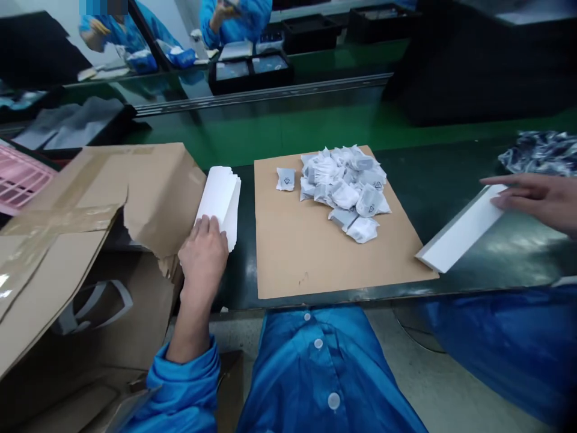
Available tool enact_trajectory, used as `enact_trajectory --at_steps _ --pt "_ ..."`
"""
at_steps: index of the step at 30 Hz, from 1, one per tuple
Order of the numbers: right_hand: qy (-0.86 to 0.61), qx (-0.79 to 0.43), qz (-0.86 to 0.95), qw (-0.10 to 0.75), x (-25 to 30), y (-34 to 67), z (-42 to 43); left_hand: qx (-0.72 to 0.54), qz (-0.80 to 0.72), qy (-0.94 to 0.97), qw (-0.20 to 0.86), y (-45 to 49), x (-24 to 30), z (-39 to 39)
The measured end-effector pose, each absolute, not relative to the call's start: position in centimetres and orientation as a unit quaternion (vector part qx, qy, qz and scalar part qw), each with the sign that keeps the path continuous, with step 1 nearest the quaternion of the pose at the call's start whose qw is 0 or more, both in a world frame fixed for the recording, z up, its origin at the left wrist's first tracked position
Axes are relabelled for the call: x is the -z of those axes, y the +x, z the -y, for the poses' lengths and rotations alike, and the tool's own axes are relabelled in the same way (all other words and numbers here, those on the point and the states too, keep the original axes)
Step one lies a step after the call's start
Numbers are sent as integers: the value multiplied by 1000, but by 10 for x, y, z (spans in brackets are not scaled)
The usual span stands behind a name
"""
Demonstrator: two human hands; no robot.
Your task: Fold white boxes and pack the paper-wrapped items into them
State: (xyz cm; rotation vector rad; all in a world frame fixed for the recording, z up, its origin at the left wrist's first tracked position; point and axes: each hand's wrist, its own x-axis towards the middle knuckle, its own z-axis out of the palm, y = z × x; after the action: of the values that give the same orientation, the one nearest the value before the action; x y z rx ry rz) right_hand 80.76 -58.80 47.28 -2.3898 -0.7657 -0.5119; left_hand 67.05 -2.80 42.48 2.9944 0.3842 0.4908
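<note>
My left hand (205, 255) is closed over the near end of a stack of white flat folded pieces (220, 195), beside a brown carton. At the right, my right hand (538, 198) pinches the far end of a long white box (464, 228), with the index finger along its top edge. The box slants, and its lower end lies at the near right corner of a flat cardboard sheet (288, 255). On that sheet is a heap of small white printed packets (345, 183). One packet (285, 179) lies apart, left of the heap.
A torn, taped carton (166, 192) stands at the left, near a pink basket (24, 174). Clear plastic bags (541, 153) lie far right. Black trays (250, 72) stand across the green line, where co-workers in blue (237, 24) are. Dark blue cloth (509, 355) hangs below the table edge.
</note>
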Motion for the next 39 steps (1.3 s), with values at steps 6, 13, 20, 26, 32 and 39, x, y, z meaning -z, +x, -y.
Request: enact_trajectory --at_steps 6,13,20,26,32,39 --pt "-917 207 185 288 -466 764 451 -220 -172 960 23 673 -411 26" --pt "-643 -162 128 738 -425 688 265 -389 111 903 146 619 -396 122" --pt "-714 -358 428 424 -456 723 336 -169 -58 833 523 610 -446 110" --pt "-903 -15 408 136 -456 680 337 16 -146 748 647 636 -432 94" --pt "-849 38 507 143 -445 678 348 169 -35 725 666 633 -435 86" --pt "-846 73 517 111 -456 679 351 88 -49 782 615 636 -430 95"
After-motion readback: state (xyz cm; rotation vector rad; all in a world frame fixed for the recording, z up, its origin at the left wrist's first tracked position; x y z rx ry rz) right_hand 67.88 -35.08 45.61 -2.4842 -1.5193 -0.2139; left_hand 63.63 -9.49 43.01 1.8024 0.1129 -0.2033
